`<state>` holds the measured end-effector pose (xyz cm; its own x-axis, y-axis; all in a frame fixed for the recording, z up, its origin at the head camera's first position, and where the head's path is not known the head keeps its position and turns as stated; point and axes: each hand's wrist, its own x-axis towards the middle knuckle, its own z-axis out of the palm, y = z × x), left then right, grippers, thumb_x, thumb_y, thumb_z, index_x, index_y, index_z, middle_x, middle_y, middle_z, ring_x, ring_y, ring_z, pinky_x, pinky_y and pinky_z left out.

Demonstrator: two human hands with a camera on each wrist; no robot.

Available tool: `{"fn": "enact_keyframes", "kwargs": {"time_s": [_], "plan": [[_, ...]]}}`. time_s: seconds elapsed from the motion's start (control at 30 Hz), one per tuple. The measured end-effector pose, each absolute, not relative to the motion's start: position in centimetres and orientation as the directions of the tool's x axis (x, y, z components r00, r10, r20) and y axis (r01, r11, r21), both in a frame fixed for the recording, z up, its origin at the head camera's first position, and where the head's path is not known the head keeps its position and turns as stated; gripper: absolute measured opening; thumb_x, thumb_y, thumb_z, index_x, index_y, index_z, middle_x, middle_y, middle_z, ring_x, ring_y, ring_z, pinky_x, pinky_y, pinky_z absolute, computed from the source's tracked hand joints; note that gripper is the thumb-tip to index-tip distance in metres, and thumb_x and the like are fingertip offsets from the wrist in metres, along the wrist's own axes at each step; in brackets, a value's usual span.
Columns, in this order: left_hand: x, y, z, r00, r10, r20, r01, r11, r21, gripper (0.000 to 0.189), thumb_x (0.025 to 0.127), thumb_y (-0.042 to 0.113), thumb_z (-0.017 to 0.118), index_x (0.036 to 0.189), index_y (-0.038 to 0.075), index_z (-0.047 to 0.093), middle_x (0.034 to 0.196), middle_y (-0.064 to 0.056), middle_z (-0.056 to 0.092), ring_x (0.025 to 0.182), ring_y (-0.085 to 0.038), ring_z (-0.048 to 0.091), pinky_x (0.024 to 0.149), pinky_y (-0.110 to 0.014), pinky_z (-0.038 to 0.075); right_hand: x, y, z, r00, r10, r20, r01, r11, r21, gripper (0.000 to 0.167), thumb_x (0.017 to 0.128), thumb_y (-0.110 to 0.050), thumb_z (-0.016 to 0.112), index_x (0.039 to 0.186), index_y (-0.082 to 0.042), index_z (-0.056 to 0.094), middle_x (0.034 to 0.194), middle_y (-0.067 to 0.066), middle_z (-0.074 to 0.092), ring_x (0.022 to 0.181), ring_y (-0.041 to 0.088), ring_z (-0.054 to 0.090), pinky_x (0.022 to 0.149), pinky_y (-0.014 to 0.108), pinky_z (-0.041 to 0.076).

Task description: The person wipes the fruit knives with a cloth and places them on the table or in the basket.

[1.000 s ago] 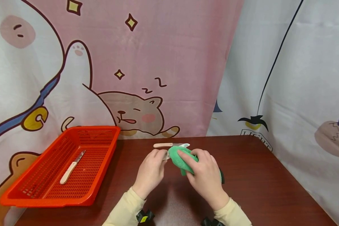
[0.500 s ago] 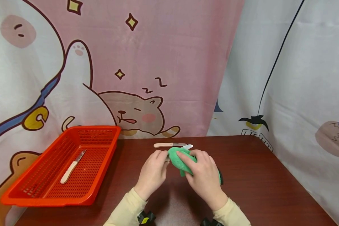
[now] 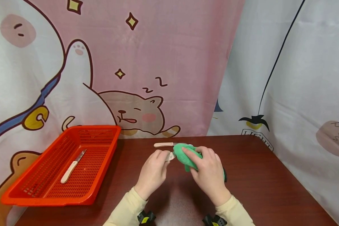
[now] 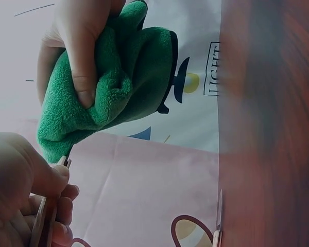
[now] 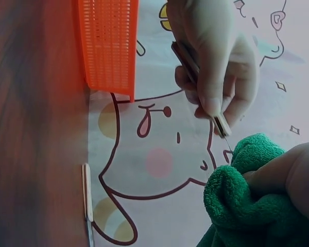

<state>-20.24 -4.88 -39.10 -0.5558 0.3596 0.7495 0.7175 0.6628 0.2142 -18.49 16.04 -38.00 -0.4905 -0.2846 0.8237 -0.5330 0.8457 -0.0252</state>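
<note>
My left hand (image 3: 151,171) grips a folding knife by its cream handle (image 3: 170,156), held up over the table. Fingers and thumb wrap the handle, as the left wrist view shows. A thin strip of blade (image 5: 227,143) shows between handle and cloth in the right wrist view; the rest is hidden in the cloth. My right hand (image 3: 209,172) pinches the green fluffy cloth (image 3: 183,155), dark along one edge, bunched around the blade. Behind the hands, a second cream-handled knife (image 3: 164,144) lies near the table's back edge.
To the left stands an orange plastic basket (image 3: 45,202) with perforated walls. Another cream-handled knife (image 3: 69,172) lies inside it. The brown table (image 3: 265,188) reaches back to a printed cloth backdrop (image 3: 186,62).
My right hand and the cloth have shifted right along the blade, baring more of the knife near the handle. The blade tip that stuck out past the cloth is now mostly covered. My left hand has hardly moved.
</note>
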Motion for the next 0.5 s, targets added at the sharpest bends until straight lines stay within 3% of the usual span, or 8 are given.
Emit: {"fn": "enact_keyframes", "kwargs": {"time_s": [0.5], "plan": [[-20.2, -5.0, -38.9, -0.557, 0.357, 0.750, 0.717, 0.663, 0.217, 0.037, 0.077, -0.006, 0.079, 0.108, 0.004, 0.062, 0.094, -0.007, 0.060, 0.082, -0.021, 0.059, 0.071, -0.033, 0.053, -18.7, 17.7, -37.3, -0.544, -0.211, 0.812, -0.459, 0.885, -0.077, 0.069, 0.061, -0.004, 0.088, 0.123, -0.024, 0.070, 0.098, 0.014, 0.059, 0.081, 0.033, 0.055, 0.065, 0.047, 0.047]]}}
